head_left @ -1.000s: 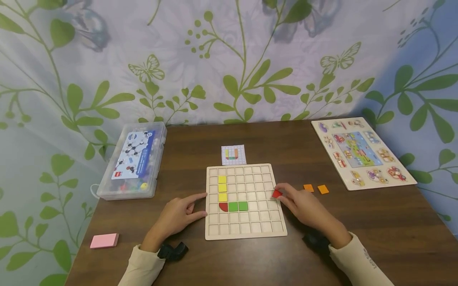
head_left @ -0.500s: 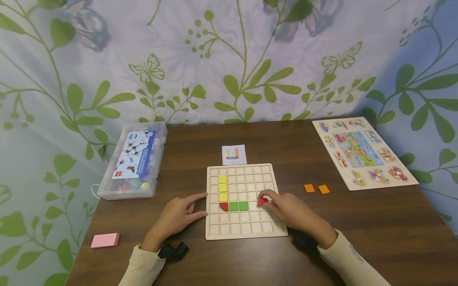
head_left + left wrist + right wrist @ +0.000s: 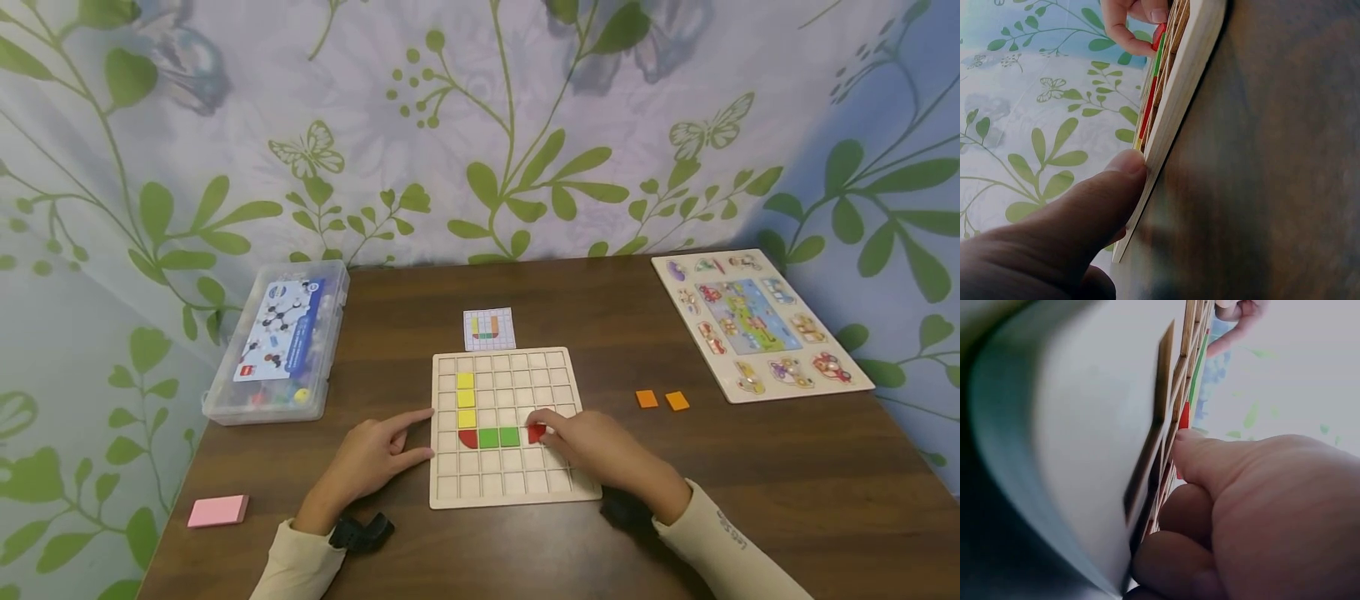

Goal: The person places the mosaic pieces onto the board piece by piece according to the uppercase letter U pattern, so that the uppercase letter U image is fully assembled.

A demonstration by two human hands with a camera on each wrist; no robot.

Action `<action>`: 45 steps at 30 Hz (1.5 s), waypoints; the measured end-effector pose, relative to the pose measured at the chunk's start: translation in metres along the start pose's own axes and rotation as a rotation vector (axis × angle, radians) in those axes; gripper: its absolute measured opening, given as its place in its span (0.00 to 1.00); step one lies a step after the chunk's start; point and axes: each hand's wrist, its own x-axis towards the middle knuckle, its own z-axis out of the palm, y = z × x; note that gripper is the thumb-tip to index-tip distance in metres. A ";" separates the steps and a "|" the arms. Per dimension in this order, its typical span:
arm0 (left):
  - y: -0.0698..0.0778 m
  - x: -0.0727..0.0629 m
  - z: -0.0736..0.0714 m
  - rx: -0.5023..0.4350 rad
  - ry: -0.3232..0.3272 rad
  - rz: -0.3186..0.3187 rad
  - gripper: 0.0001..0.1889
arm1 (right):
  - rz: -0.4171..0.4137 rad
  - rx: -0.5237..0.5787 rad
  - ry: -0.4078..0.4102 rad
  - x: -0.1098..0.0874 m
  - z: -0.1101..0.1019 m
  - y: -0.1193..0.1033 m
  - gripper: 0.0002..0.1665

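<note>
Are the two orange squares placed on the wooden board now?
No, both orange squares lie on the table, to the right of the wooden board.

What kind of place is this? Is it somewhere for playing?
Probably a play or learning corner, though I can't tell whose. The table holds a wooden grid board with yellow tiles and a picture puzzle, and leafy cloth or paper covers the wall behind.

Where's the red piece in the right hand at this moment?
In the head view, the right hand pinches the red piece at the gridded board, just right of the two green squares; whether it is seated is unclear.
</note>
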 end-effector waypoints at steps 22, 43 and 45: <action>0.003 0.003 -0.003 0.007 0.003 0.025 0.30 | -0.034 0.074 0.098 0.003 0.004 -0.007 0.20; 0.002 -0.002 0.000 0.014 -0.001 0.011 0.30 | 0.119 0.181 0.296 -0.026 -0.005 0.016 0.20; 0.003 -0.001 -0.001 0.014 0.000 0.012 0.30 | 0.121 0.181 0.323 -0.030 -0.008 0.022 0.21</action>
